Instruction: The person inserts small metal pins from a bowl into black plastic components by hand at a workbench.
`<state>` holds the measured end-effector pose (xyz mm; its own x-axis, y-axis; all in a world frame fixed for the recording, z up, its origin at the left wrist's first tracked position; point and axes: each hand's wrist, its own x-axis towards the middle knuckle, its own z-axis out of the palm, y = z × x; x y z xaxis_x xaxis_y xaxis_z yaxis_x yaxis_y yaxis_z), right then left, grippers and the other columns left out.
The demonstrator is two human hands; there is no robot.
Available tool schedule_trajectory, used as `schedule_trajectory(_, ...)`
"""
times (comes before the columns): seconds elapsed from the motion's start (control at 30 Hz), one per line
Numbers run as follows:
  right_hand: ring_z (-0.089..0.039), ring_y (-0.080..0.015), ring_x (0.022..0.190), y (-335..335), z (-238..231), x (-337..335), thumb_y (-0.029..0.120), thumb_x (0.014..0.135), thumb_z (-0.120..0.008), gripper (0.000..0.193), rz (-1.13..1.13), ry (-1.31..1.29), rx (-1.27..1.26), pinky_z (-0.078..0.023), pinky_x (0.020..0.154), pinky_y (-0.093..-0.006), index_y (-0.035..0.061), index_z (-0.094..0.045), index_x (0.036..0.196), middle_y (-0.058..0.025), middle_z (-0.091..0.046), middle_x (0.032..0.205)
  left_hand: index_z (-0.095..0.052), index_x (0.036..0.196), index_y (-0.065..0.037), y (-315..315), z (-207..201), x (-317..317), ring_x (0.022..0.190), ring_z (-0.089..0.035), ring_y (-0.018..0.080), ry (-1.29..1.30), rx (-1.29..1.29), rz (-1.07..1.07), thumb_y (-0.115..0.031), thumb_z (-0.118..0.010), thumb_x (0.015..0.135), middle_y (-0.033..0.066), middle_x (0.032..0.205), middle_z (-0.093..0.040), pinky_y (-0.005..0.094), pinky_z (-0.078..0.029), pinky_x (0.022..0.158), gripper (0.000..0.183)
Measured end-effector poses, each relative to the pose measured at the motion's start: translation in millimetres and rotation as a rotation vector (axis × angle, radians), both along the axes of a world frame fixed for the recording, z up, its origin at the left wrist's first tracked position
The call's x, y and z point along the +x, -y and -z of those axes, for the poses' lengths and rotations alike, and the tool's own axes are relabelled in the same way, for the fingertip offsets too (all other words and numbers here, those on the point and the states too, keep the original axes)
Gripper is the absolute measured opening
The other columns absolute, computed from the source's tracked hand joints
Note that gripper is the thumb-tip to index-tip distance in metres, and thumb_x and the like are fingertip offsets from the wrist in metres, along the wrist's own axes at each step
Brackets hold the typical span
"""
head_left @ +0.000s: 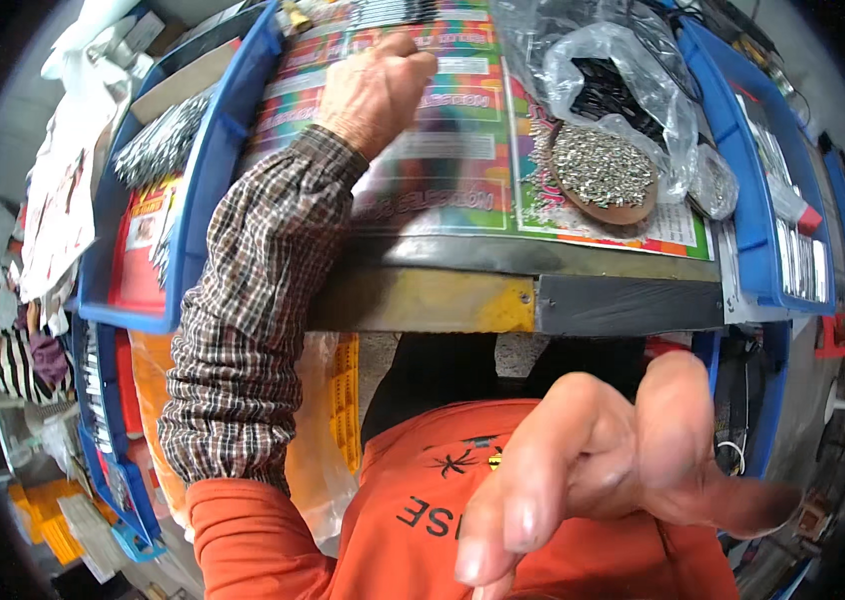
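My left hand, in a checked sleeve cover, reaches over the far part of the workbench with its fingers curled under. What they hold, if anything, is hidden. Just beyond it lies a row of thin metal rods on the colourful printed sheet. My right hand is raised close to the camera, in front of my orange top, with its fingers apart and nothing seen in them. A round dish of small metal pieces stands on the bench's right side, with some pieces spilled beside it.
A blue bin at left holds slim metal parts. Clear plastic bags with black parts lie behind the dish. Another blue bin stands at right. The bench's metal edge runs before me. A person is at far left.
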<state>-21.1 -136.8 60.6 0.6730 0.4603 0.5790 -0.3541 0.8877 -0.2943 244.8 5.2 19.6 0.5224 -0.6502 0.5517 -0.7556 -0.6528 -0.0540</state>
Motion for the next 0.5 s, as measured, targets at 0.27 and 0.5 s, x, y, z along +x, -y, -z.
schedule_trajectory(0.27, -0.052, -0.0378, 0.113, -10, -35, -19, 0.056, 0.085, -0.057, 0.077, -0.081, -0.34, -0.223, -0.052, 0.081, -0.0398, -0.0073, -0.043, 0.126, -0.0273, -0.046, 0.12, -0.065, 0.088, -0.008, -50, -26, -101, 0.072, -0.066, 0.0243, 0.046, -0.037, -0.009, -0.007, -0.066, 0.079, 0.006, 0.09, -0.064, 0.0325, -0.054, 0.06, 0.009)
schedule_trajectory(0.5, -0.049, -0.0463, 0.111, -21, -52, -24, 0.046, 0.094, -0.044, 0.053, -0.056, -0.329, -0.308, -0.046, 0.087, -0.0522, 0.0005, -0.044, 0.122, -0.0301, -0.043, 0.119, -0.064, 0.087, -0.011, -153, -52, -105, 0.07, -0.064, 0.0305, 0.094, -0.121, -0.369, -0.011, -0.06, 0.084, 0.0082, 0.081, -0.064, 0.0372, -0.051, 0.059, 0.005)
